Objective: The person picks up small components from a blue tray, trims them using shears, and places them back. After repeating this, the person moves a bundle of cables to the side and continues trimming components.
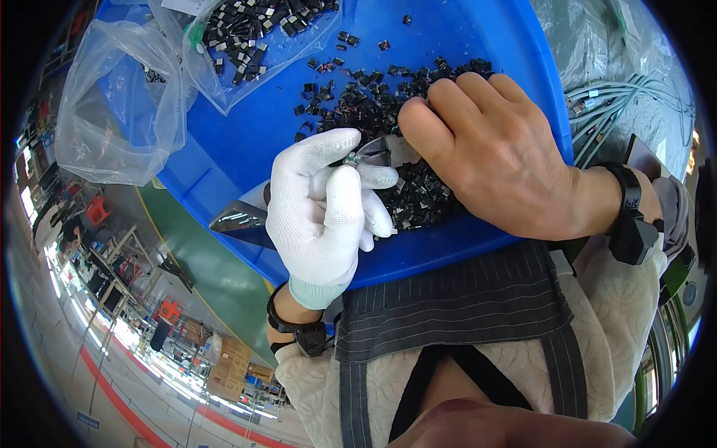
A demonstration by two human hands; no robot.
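My left hand (pixel 317 205), in a white glove, is closed over the blue tray. Its thumb and forefinger pinch a small shiny metal connector (pixel 351 159). A dark glossy flat piece (pixel 243 218) sticks out to the left behind this hand; its kind is unclear. My bare right hand (pixel 485 153) is curled with the knuckles up, just right of the left fingertips. A grey metal tool tip (pixel 379 152) reaches from under its fingers to the connector; the rest of the tool is hidden. Beneath both hands lies a heap of small black connector pieces (pixel 426 196).
The blue tray (pixel 213 160) has a clear bag (pixel 299 58) of black-and-silver connectors at its far side. Another clear plastic bag (pixel 123 112) hangs over the left rim. Grey cables (pixel 616 112) lie on plastic film at the right. Cardboard boxes (pixel 230 367) stand farther off, lower left.
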